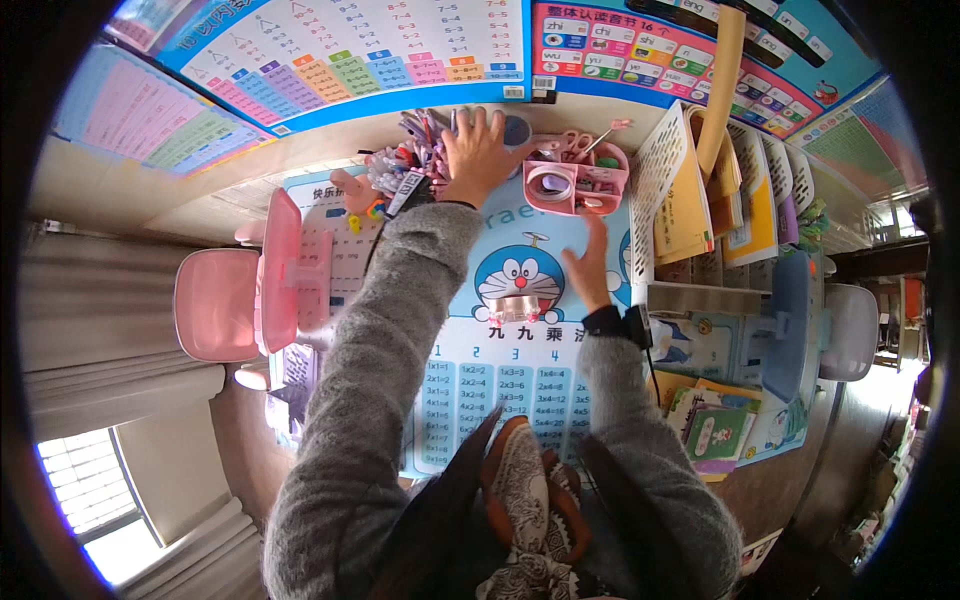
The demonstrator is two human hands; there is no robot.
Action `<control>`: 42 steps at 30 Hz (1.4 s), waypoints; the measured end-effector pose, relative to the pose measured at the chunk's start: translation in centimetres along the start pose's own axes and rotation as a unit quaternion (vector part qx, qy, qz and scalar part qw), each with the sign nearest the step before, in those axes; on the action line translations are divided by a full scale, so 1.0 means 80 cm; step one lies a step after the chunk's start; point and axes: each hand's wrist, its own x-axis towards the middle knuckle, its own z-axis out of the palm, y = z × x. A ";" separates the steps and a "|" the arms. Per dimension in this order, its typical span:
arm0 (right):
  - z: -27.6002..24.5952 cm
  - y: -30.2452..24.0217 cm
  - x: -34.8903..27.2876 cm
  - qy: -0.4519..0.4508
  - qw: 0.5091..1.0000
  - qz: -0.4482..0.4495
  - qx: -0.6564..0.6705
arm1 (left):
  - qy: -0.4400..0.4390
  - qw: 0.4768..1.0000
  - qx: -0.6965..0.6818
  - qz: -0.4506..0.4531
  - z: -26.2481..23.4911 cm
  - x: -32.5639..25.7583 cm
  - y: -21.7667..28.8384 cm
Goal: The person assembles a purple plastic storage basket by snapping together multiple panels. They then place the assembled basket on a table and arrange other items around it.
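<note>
- The bundle of pens [418, 138] stands at the far edge of the desk, just under the wall charts [380, 50]. A blue round container [517, 130] is just to its right.
- The left hand [478, 150] lies palm down over that spot. Its fingers are splayed, the thumb side is against the pens, and the fingertips reach the blue container's rim. Nothing is clamped in it, and whether the palm presses on anything beneath is hidden.
- As a judgement, the step in hand is a reach into the clutter along the far edge, with contact made but no grasp closed.
- To take one item from here, the fingers would have to draw together around it without tipping the crowded pens or the small toys [385, 180] beside them.
- The left arm is stretched nearly straight across the desk in its grey sleeve, with the wrist flat.
- The right hand [590, 262] hovers above the blue desk mat [470, 390] near the middle of the desk. It is empty, with the fingers loose and apart and the palm turned inward. A dark watch [612, 322] sits on the wrist and the elbow is bent.
- A pink organiser [575, 185] holding scissors stands just beyond the right hand, close to the left hand's right side.
- A white mesh file rack [660, 165] with books stands toward the far right corner.
- Picture books [715, 430] lie along the right edge.
- A pink stand [280, 270] is at the left edge.
</note>
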 end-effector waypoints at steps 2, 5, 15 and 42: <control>0.004 0.023 0.032 0.078 0.991 0.006 -0.112 | -0.064 0.998 -0.024 -0.012 0.004 0.001 0.004; 0.005 0.047 0.059 0.075 0.968 -0.019 -0.241 | -0.040 0.999 -0.035 -0.009 0.011 0.001 0.010; 0.006 0.044 0.056 0.044 0.947 -0.021 -0.317 | -0.036 0.991 -0.107 0.066 0.006 0.024 -0.001; 0.107 -0.057 0.167 0.190 0.978 -0.057 0.062 | 0.157 0.958 -0.063 0.232 0.023 0.009 -0.042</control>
